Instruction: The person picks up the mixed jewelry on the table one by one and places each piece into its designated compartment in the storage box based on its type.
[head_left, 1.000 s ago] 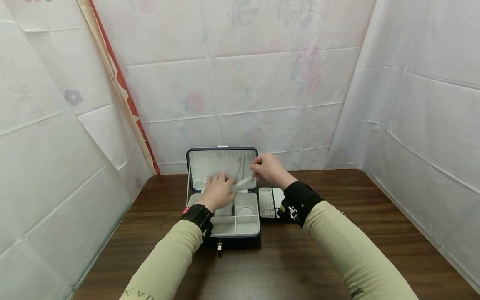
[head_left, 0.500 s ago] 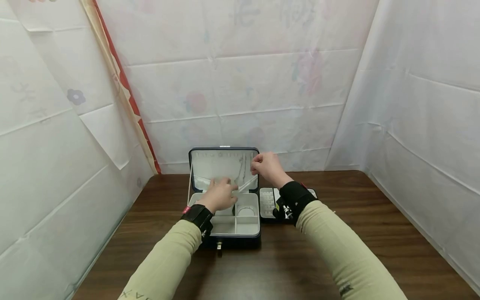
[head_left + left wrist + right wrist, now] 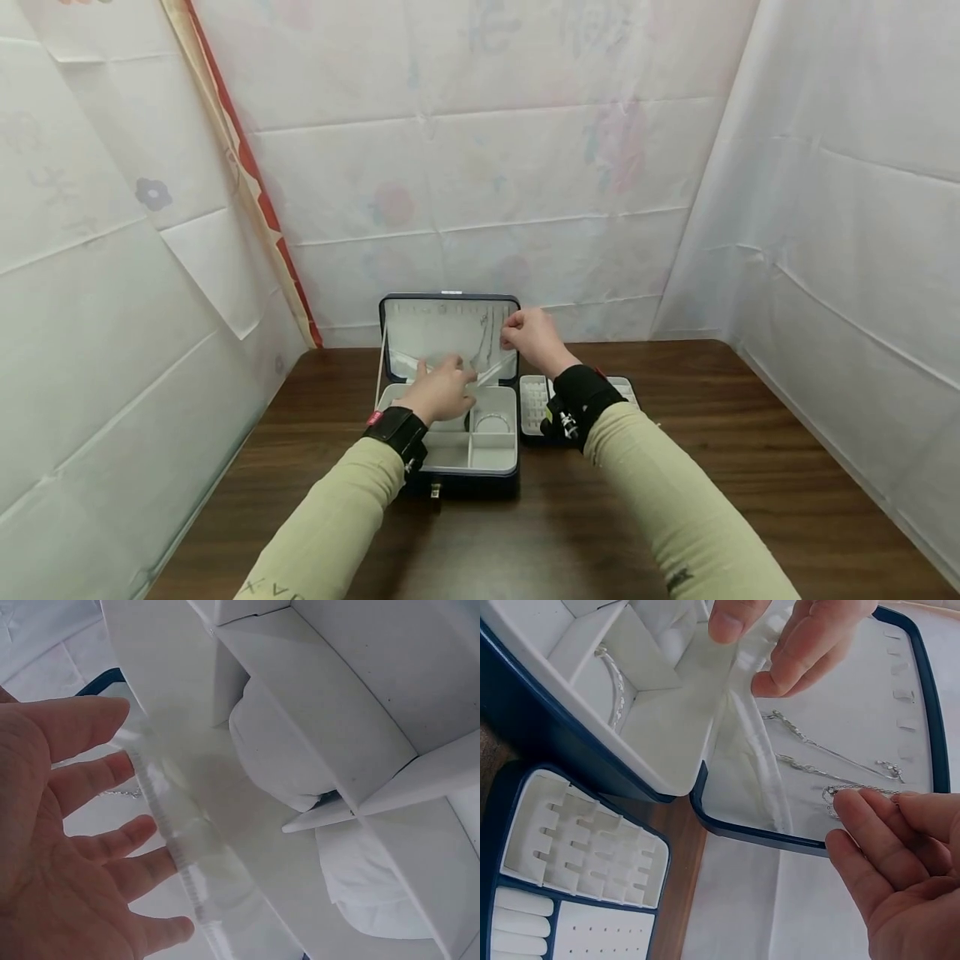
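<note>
A navy jewelry box (image 3: 480, 483) with a white, divided inside stands with its lid (image 3: 427, 329) raised. In the right wrist view, my right hand (image 3: 911, 862) pinches a thin silver necklace (image 3: 864, 787) by the lid's edge, thumb against fingertips. Two more silver chains (image 3: 817, 742) lie along the lid lining, their lower ends by the gathered pocket (image 3: 757, 757). Low in front of the lid, my left hand (image 3: 438, 393) has its fingers spread. Those fingertips reach the elastic edge of the pocket in the left wrist view.
Right of the box sits a navy tray (image 3: 660, 907) with white slots and ring rolls. A silver bracelet (image 3: 616, 690) lies in one compartment; white cushions (image 3: 277, 750) fill others. Small hooks (image 3: 902, 696) line the lid. The wooden table (image 3: 675, 433) meets white sheeting behind.
The left hand has drawn slightly down from the lid pocket and slowed. The right hand stays at the lid's right edge, its forearm shifting a little left.
</note>
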Action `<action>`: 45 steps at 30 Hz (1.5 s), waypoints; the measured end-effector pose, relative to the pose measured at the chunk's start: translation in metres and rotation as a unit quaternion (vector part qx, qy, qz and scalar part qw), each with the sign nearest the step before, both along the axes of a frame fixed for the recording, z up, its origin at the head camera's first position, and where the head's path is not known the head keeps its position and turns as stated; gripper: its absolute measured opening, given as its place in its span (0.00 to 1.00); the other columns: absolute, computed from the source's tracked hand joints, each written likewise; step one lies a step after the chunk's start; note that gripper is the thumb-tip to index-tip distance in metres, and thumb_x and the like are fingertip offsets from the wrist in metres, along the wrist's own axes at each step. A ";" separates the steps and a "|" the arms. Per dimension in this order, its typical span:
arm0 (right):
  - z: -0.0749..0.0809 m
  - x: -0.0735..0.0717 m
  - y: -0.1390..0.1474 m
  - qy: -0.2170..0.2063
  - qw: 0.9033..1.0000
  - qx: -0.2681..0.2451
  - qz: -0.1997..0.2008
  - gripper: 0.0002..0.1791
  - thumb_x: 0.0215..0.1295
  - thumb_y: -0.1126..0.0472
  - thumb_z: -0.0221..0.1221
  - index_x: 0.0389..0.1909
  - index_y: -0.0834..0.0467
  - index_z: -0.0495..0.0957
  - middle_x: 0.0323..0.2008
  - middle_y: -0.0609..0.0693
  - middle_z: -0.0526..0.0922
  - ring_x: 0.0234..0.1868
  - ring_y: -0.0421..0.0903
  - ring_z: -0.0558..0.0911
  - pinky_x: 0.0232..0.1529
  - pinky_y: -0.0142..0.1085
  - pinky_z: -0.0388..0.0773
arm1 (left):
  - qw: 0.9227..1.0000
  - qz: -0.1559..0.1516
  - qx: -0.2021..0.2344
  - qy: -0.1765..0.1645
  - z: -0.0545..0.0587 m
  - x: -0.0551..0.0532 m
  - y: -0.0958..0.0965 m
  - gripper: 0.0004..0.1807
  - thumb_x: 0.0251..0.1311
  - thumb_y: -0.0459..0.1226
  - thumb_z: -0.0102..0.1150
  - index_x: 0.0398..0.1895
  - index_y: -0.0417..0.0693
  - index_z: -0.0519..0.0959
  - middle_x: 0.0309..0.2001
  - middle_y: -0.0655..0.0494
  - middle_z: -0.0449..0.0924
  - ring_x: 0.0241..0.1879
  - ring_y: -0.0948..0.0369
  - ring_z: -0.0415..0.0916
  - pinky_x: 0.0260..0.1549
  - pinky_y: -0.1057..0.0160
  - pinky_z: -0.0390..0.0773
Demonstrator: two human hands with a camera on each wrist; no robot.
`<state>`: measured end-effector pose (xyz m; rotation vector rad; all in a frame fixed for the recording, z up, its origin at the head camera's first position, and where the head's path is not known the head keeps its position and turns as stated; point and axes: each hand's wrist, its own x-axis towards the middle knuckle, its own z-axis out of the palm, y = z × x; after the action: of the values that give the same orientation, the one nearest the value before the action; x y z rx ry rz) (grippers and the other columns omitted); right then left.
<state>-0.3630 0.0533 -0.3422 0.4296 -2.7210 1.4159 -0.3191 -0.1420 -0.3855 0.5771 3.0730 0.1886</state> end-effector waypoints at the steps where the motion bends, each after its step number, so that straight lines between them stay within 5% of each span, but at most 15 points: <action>1: -0.001 -0.001 -0.001 0.002 1.000 0.001 -0.002 0.11 0.76 0.65 0.56 0.49 0.64 0.84 0.45 0.57 0.87 0.45 0.51 0.88 0.50 0.44 0.82 | 1.000 0.001 -0.002 -0.002 0.000 0.000 0.000 0.24 0.69 0.46 0.62 0.66 0.53 0.79 0.73 0.42 0.65 0.72 0.47 0.66 0.68 0.26 0.49; 19: -0.008 -0.008 -0.006 -0.001 0.999 0.032 -0.017 0.12 0.77 0.63 0.56 0.50 0.63 0.85 0.41 0.55 0.89 0.43 0.48 0.88 0.47 0.43 0.83 | 1.000 0.004 -0.004 -0.019 0.002 0.000 0.001 0.24 0.69 0.47 0.63 0.66 0.54 0.79 0.74 0.43 0.63 0.72 0.47 0.66 0.67 0.24 0.46; 30: -0.011 -0.003 -0.001 -0.037 0.999 0.031 -0.007 0.13 0.79 0.61 0.54 0.55 0.61 0.81 0.49 0.59 0.85 0.32 0.57 0.88 0.33 0.46 0.85 | 1.000 -0.002 -0.009 -0.009 0.003 0.001 0.002 0.23 0.67 0.46 0.64 0.65 0.53 0.80 0.73 0.42 0.64 0.72 0.47 0.66 0.66 0.23 0.47; 45: -0.014 -0.004 0.001 -0.025 0.998 0.063 0.003 0.14 0.79 0.62 0.53 0.57 0.62 0.81 0.52 0.62 0.83 0.34 0.58 0.88 0.38 0.47 0.85 | 1.000 -0.004 -0.008 -0.009 0.002 -0.002 0.001 0.24 0.68 0.46 0.63 0.65 0.54 0.79 0.74 0.43 0.64 0.72 0.47 0.67 0.66 0.23 0.47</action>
<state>-0.3669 0.0538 -0.3557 0.4149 -2.8624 1.2798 -0.3206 -0.1413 -0.3838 0.5838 3.0524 0.1671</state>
